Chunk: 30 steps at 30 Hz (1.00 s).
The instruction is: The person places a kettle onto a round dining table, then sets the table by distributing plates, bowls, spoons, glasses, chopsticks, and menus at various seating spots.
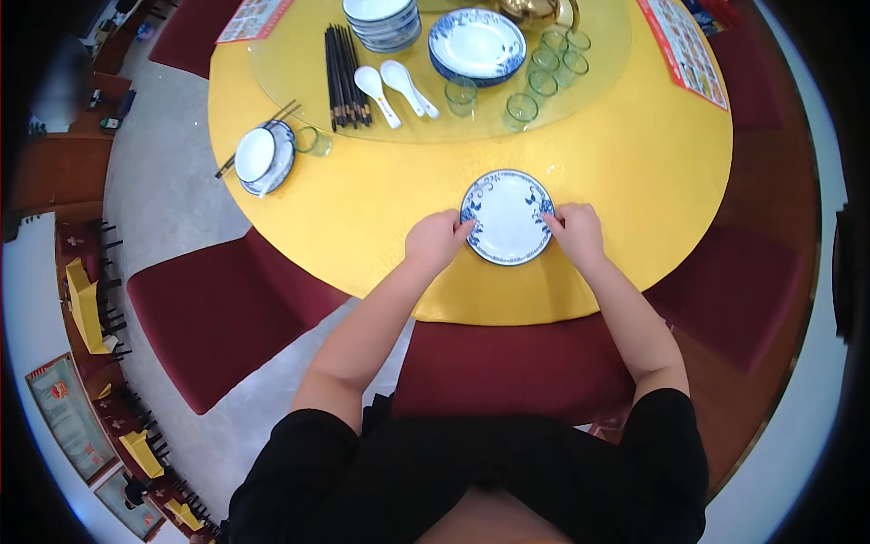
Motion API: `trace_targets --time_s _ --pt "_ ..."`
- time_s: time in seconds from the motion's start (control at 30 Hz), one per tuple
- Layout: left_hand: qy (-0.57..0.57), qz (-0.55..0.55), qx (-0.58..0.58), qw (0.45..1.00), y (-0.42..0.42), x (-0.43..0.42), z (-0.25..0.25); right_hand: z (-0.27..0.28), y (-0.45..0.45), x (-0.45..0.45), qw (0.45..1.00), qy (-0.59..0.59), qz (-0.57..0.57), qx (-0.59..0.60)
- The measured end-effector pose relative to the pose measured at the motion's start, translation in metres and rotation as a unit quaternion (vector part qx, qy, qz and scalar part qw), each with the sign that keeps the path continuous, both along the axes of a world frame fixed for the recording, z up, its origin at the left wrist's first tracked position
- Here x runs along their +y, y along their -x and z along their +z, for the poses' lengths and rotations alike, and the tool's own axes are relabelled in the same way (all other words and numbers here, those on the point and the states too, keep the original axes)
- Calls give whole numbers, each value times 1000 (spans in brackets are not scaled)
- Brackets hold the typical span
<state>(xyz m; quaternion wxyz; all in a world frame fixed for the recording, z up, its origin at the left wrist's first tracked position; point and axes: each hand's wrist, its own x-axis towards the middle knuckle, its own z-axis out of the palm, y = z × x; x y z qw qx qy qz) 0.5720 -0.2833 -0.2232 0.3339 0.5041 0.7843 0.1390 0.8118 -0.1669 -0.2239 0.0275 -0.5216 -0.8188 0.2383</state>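
Together, the left hand (438, 238) and the right hand (577, 233) pinched a blue-patterned white plate (507, 222) from opposite sides, thumbs over its rim, fingers curled in. It was near the front edge of the yellow bench (634, 190); whether it touched was unclear. Beyond, black chopsticks (348, 77), white spoons (370, 82), stacked plates (478, 43) and glasses (521, 112) sat on a glass turntable (299, 63).
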Motion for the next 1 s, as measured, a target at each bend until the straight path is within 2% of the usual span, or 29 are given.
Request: trace_targets --time_s 0.07,0.1,0.2,0.27,0.37,0.43,0.47,0.5,0.53,0.6,0.63,0.67,0.77,0.87,1.0 --pt "17 6 -1 1000 11 -3 17 23 1 -2 996 -80 28 5" --pt "-15 39 5 999 20 -4 25 35 3 -1 992 -118 43 6" --pt "-97 134 6 986 57 -8 46 70 37 0 987 -101 15 123" --pt "-127 192 -14 973 80 3 50 82 73 3 982 -48 18 180" --pt "-188 262 -107 941 100 19 46 94 132 14 975 3 39 220" --pt "-232 218 -41 947 120 40 53 96 171 36 972 20 24 231" --pt "-253 196 -7 948 135 55 58 99 192 55 958 29 9 285" --pt "-251 224 -21 941 151 74 69 103 213 79 941 39 -4 336" --pt "-249 252 -34 934 170 96 79 107 233 108 940 25 -27 338" --pt "-268 245 59 930 215 139 82 121 270 154 933 10 -67 353" --pt "-256 236 102 932 223 154 95 109 289 182 934 -60 -74 345" --pt "-244 227 145 932 231 167 110 111 297 191 952 -62 -67 291" --pt "-194 230 171 938 253 205 115 129 322 210 987 -46 -39 151" --pt "-75 168 202 962 264 234 121 122 352 221 996 -68 -22 60" --pt "-85 119 211 967 291 258 101 98 382 243 994 -105 15 34"
